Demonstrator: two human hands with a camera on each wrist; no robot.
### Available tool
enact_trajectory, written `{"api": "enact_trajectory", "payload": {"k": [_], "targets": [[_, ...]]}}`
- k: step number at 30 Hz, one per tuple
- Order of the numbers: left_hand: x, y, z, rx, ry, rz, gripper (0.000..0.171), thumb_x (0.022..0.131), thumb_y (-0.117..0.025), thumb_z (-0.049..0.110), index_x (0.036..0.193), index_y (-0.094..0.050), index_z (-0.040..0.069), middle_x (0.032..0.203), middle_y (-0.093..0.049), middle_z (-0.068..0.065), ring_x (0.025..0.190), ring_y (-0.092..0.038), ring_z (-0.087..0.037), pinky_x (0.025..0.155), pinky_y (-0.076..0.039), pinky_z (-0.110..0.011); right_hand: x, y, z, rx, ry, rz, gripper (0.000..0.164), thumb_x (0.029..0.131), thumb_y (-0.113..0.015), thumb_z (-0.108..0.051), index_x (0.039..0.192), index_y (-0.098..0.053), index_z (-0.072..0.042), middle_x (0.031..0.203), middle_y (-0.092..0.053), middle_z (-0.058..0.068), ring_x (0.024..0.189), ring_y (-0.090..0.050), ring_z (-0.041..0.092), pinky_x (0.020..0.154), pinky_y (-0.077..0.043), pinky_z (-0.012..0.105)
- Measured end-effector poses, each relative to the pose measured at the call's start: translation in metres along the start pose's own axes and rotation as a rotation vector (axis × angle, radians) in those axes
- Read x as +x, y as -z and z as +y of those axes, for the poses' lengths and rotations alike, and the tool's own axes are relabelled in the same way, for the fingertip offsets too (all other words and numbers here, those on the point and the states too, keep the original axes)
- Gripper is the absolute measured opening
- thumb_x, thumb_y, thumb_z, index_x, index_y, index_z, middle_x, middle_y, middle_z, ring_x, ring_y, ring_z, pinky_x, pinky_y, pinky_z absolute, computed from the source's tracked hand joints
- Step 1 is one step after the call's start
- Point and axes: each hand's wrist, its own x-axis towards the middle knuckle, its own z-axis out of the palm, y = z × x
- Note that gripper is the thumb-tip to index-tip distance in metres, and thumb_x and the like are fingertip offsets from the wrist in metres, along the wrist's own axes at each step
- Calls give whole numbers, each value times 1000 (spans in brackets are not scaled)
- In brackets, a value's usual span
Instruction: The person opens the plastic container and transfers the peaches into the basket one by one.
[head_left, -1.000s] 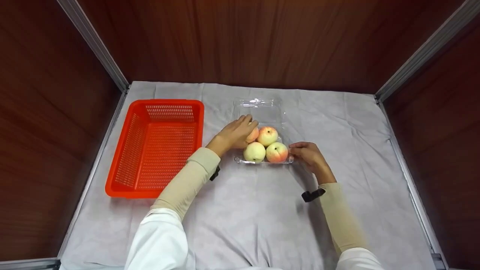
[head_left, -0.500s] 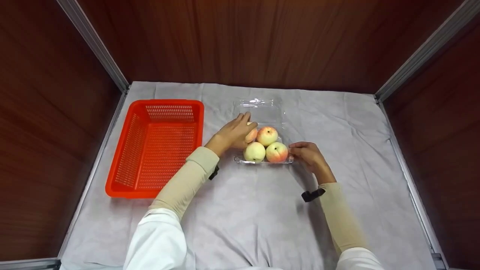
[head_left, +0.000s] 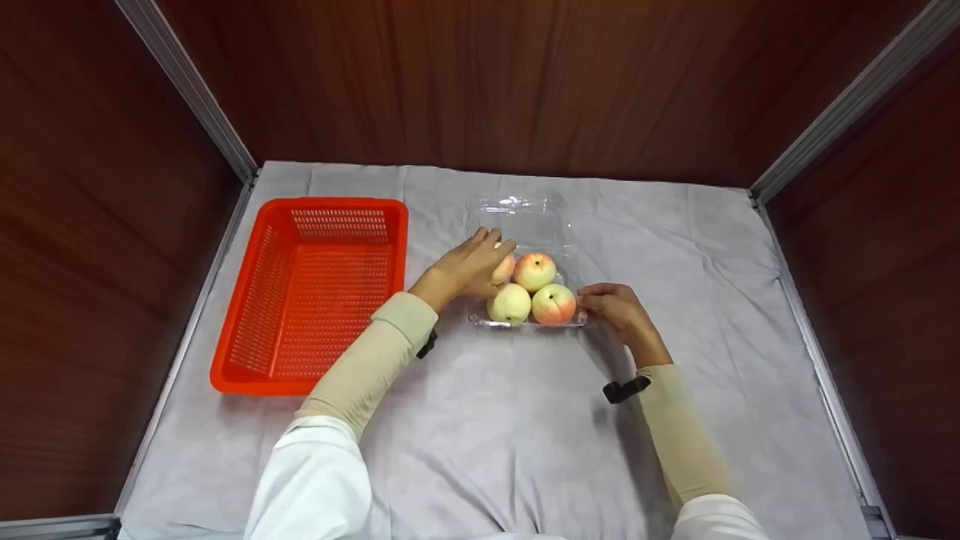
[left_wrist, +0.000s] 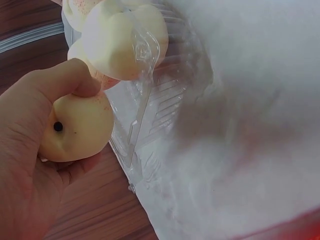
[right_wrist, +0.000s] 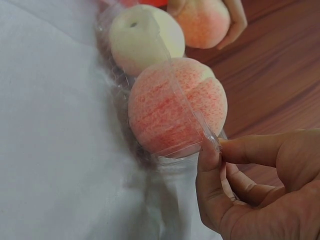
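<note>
Grey cloth [head_left: 480, 420] spans the foreground, where a pale peach [head_left: 509, 302] and a red-blushed peach [head_left: 554, 304] sit side by side at the front of an open clear container [right_wrist: 203, 126]. At right, the right hand [head_left: 611, 306] pinches the container's edge between thumb and forefinger, its position unchanged over the past second. Farther back, the left hand [head_left: 469, 270] clamps thumb and fingers around a third peach [left_wrist: 82, 131] at the back left corner; whether the fruit touches the container's floor cannot be told. That hand has edged slightly leftward, suggesting the peach's position is being adjusted. Beside it rests a fourth peach [head_left: 535, 272]. Beyond lies the folded-back lid [head_left: 521, 223], with a red basket [head_left: 262, 386] well to the left and a wood-grained wall [head_left: 480, 90] behind.
</note>
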Motion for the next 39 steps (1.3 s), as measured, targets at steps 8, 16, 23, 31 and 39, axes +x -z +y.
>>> {"api": "enact_trajectory", "payload": {"k": [8,16,23,31,39], "targets": [[-3,2,0,-44,44,-45,62,94,-72,26,153,-53,19,155,-44,-29,136,-54,-50,110,-54,-51,4,3,2,-9,-10,2,39,99,-62,3,133,-55,20,84,-69,-2,70,-67,9,71,-59,23],[-2,5,0,-104,69,-71,63,91,-75,24,150,-55,21,153,-41,-25,135,-54,-45,103,-58,-50,2,1,1,-21,6,12,37,99,-63,3,131,-57,19,84,-68,-3,70,-65,6,69,-57,21],[-2,6,-1,-117,61,-47,60,88,-79,25,144,-58,19,148,-46,-23,132,-57,-45,102,-58,-51,3,0,2,-43,4,25,35,99,-64,1,129,-58,18,83,-68,-2,68,-66,7,71,-59,22],[-3,9,-2,-97,27,5,50,90,-75,21,139,-61,18,146,-49,-23,129,-59,-46,96,-61,-51,3,0,1,-44,10,33,33,99,-63,1,127,-60,17,83,-69,-1,67,-66,7,70,-59,23],[-4,18,-1,-82,30,4,54,88,-78,22,139,-60,19,148,-47,-23,133,-57,-45,92,-63,-52,2,-2,1,-46,1,42,30,99,-63,1,125,-61,16,84,-68,-1,69,-66,8,71,-59,24]]}}
